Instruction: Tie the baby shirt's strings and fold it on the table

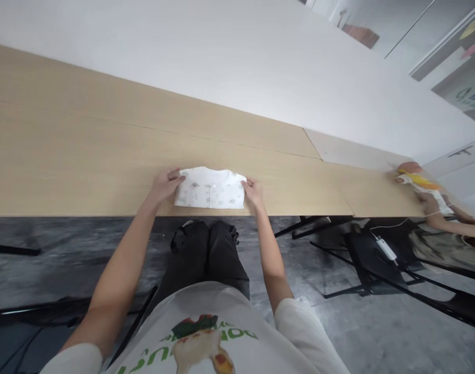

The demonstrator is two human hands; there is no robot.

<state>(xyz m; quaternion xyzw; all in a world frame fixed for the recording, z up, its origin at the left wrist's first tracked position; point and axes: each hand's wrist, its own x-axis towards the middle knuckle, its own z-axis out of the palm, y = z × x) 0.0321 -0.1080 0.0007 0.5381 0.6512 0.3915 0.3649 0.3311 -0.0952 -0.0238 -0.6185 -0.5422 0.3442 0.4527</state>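
Note:
A small white baby shirt (210,189) with a faint printed pattern and a button at the neck lies folded into a low rectangle near the front edge of the wooden table. My left hand (166,184) pinches its upper left corner between thumb and fingers. At the upper right corner, my right hand (253,190) grips the cloth the same way, thumb on top. The shirt's neckline points away from me, and its lower edge lies close to the table edge.
The long wooden table (85,150) runs left to right against a white wall (206,47). At the far right a person's arms (451,223) reach to a doll (417,179) in yellow and white. Black folding chairs (362,254) and a white power strip (385,249) sit below.

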